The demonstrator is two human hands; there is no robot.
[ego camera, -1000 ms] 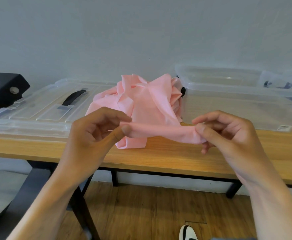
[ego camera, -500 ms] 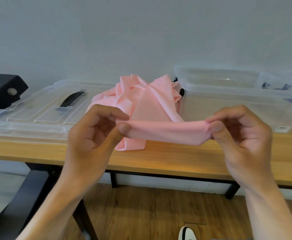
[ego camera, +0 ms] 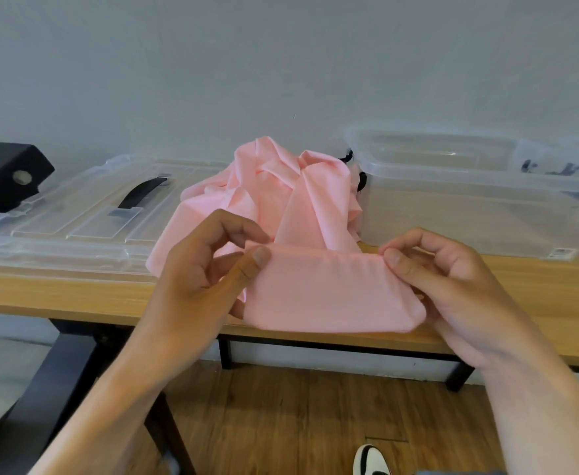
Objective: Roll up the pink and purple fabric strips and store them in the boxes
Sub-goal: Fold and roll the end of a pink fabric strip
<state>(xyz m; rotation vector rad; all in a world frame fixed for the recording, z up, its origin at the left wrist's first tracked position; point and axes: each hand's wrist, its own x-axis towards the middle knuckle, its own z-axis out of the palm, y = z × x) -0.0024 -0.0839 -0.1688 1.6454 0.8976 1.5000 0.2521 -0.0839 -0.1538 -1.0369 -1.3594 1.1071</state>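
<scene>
Both hands hold one end of the pink fabric strip (ego camera: 329, 289) just above the counter (ego camera: 58, 296) edge. Since a second ago the narrow pinched band has widened into a flat panel: left hand (ego camera: 209, 269) and right hand (ego camera: 452, 279) each pinch an upper corner, grip clamped on cloth. Rolling looks just begun; the rest lies heaped between lid (ego camera: 75, 214) and open box (ego camera: 480, 214).
</scene>
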